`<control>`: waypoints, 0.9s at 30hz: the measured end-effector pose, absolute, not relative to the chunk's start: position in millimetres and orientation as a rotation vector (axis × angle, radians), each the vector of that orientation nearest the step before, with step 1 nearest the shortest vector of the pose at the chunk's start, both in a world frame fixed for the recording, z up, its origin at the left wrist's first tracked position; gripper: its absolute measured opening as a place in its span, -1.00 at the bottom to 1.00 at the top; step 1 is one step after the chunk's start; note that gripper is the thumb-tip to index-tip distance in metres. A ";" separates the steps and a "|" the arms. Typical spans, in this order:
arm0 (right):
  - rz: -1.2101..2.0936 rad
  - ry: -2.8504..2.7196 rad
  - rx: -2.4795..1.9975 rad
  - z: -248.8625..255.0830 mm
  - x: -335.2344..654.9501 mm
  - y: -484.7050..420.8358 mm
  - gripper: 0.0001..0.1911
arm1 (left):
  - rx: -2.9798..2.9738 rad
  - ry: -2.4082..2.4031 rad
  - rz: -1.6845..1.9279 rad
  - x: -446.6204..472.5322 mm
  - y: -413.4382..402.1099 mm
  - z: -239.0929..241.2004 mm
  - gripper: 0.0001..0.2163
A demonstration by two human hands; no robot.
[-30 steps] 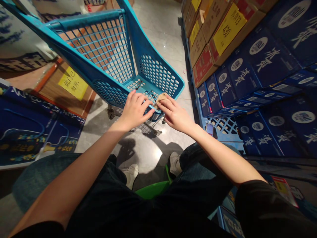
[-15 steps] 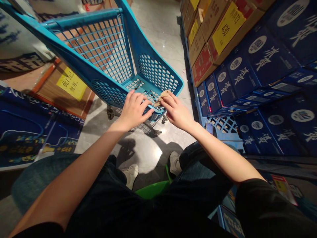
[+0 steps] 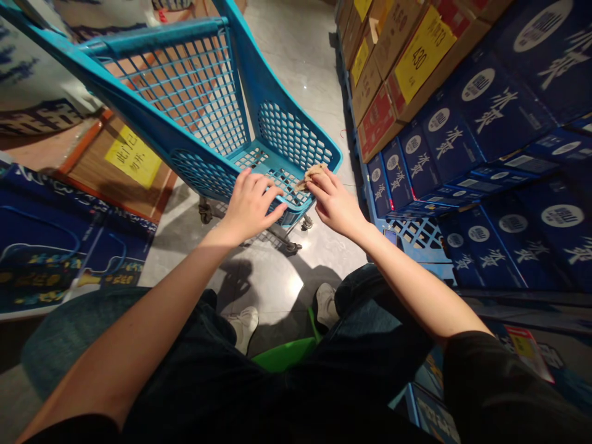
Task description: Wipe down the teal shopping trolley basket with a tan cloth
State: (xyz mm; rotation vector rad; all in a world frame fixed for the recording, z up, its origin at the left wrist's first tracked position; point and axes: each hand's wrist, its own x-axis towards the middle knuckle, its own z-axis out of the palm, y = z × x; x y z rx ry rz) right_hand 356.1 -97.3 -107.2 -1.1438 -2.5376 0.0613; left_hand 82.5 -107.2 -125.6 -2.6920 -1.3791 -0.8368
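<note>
A blue plastic shopping cart with lattice walls stands in front of me. Over its near side rim lies my left hand, open, fingers spread and thumb apart. Closed on a crumpled tan cloth is my right hand, at the cart's near right corner. The cloth touches or hovers just over the rim there; exact contact is hidden by the fingers.
Blue boxes and cardboard cartons are stacked on blue pallets at the right. To the left are a wooden panel with a yellow sign and dark blue printed bags. Something green is beneath me.
My right hand has slid slightly to the right along the cart's rim with the cloth. My left hand and the cart have stayed nearly in place.
</note>
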 end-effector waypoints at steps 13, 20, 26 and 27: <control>0.077 -2.553 -1.140 -102.0 370.3 -79.7 -0.40 | -2.696 -1.377 -0.815 83.0 -107.1 -123.8 -0.65; 0.001 -2.578 -1.135 -106.9 352.9 -101.8 -0.36 | -2.713 -1.389 -0.839 83.2 -108.6 -123.0 -0.66; 0.141 -2.653 -0.892 -101.0 347.1 -109.5 -0.38 | -2.710 -1.417 -0.859 83.3 -108.7 -123.9 -0.66; 0.163 -2.643 -0.894 -100.4 350.6 -105.4 -0.39 | -2.709 -1.419 -0.861 83.5 -108.5 -123.9 -0.66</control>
